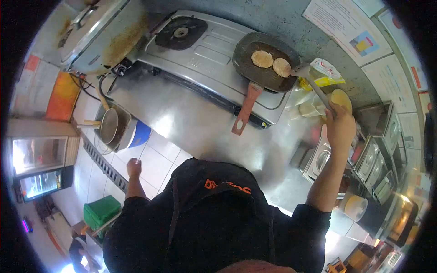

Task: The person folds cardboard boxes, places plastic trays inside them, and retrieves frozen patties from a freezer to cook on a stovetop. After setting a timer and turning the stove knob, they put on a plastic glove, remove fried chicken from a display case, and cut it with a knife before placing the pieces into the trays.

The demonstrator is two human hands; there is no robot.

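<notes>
My right hand (341, 123) is closed around the spatula (320, 93), with its blade at the pan's (249, 70) rim, near two patties (262, 59). Beyond my fingers, one packet (324, 75) has red lettering, not fully readable; my left hand's (134, 168) grip I cannot tell.

The right hand (341, 123) holds a spatula (318, 91) at the right side of the grill pan (266, 61). Two patties (271, 63) lie in this pan, on the right part of the gas stove (200, 57). The left hand (134, 167) is well apart, at left.
</notes>
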